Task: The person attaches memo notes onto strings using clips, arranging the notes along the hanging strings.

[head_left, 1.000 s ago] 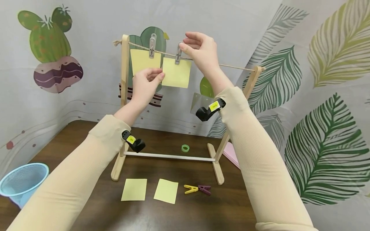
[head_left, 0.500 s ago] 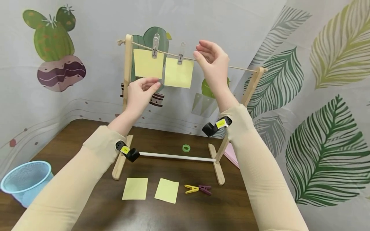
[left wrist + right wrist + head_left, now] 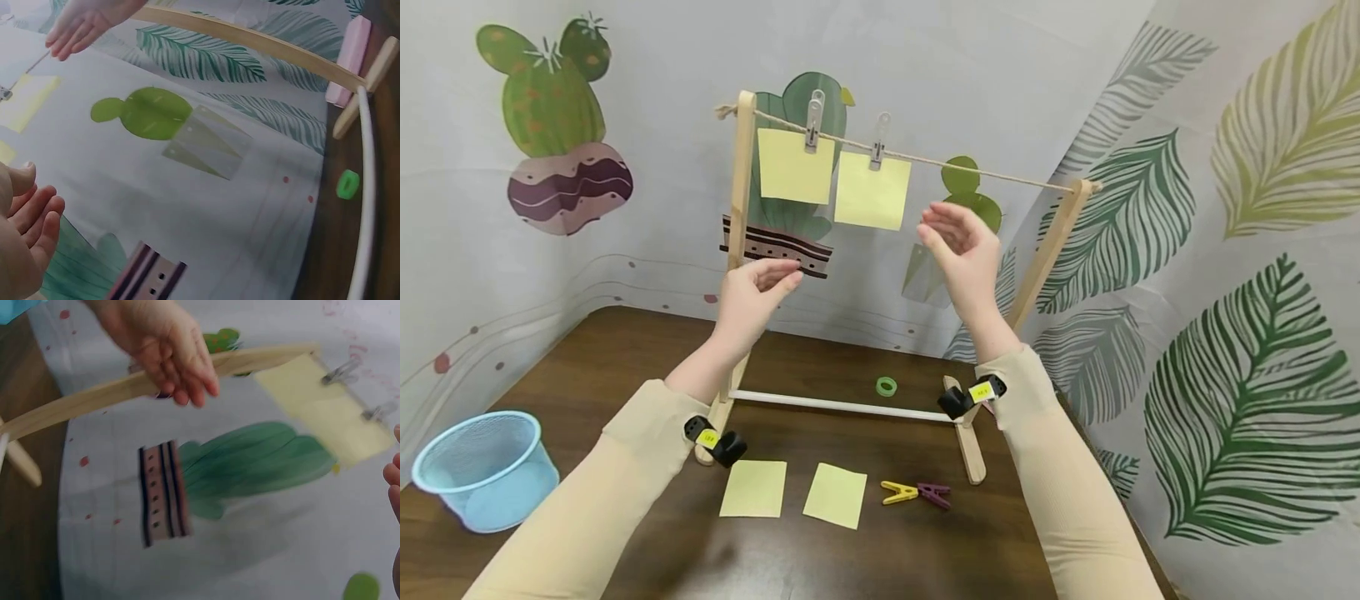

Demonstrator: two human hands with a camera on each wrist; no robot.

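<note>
Two yellow paper squares hang side by side from a string (image 3: 1000,173) on a wooden frame. A clear clip (image 3: 813,121) holds the left paper (image 3: 795,167), and another clear clip (image 3: 877,142) holds the right paper (image 3: 872,192). My left hand (image 3: 747,304) is in the air below the left paper, fingers loosely bent and holding nothing. To the right of and below the right paper is my right hand (image 3: 964,258), likewise holding nothing. On the table lie two more yellow papers, one left (image 3: 754,489) and one right (image 3: 835,496), beside a yellow clothespin (image 3: 899,492) and a purple clothespin (image 3: 934,495).
The frame's left post (image 3: 741,183) and right post (image 3: 1052,250) stand on the brown table, joined low by a white rod (image 3: 842,406). A green tape ring (image 3: 886,387) lies behind the rod. At the left is a blue mesh basket (image 3: 486,475). A pink block (image 3: 350,59) appears in the left wrist view.
My left hand has let go of the right paper's edge and dropped down and left. My right hand has left the right clip and lowered to the right. Both papers stay hanging.
</note>
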